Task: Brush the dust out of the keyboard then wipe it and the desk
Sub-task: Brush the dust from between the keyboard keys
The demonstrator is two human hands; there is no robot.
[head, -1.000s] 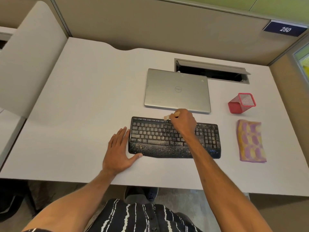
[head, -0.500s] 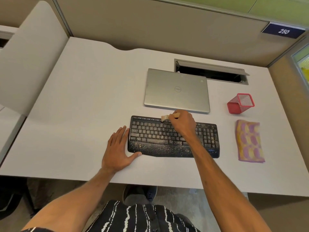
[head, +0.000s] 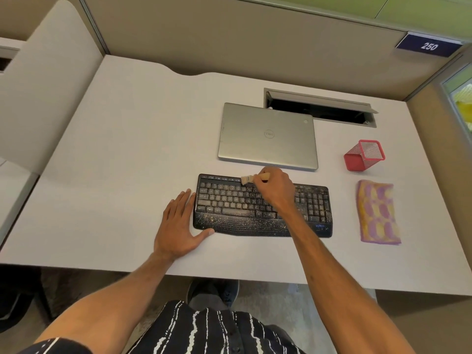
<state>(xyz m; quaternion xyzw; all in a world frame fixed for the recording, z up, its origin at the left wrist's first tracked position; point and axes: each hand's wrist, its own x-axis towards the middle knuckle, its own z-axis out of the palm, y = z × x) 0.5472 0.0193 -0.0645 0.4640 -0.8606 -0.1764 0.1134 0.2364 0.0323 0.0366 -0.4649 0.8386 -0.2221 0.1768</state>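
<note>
A black keyboard (head: 229,215), speckled with pale dust, lies on the white desk (head: 122,154) near its front edge. My right hand (head: 277,190) grips a small wooden brush (head: 249,179) whose pale bristles touch the keyboard's top row, left of centre. My left hand (head: 180,224) lies flat on the desk against the keyboard's left end, thumb at its front corner. A folded yellow and purple cloth (head: 378,213) rests on the desk to the right of the keyboard.
A closed silver laptop (head: 268,136) lies just behind the keyboard. A red mesh pen holder (head: 364,155) stands at the right, behind the cloth. An open cable hatch (head: 319,108) is set in the desk behind the laptop. Partition walls enclose the back and sides.
My right hand and the brush have moved slightly left along the keyboard's top row. My left hand has stayed in place.
</note>
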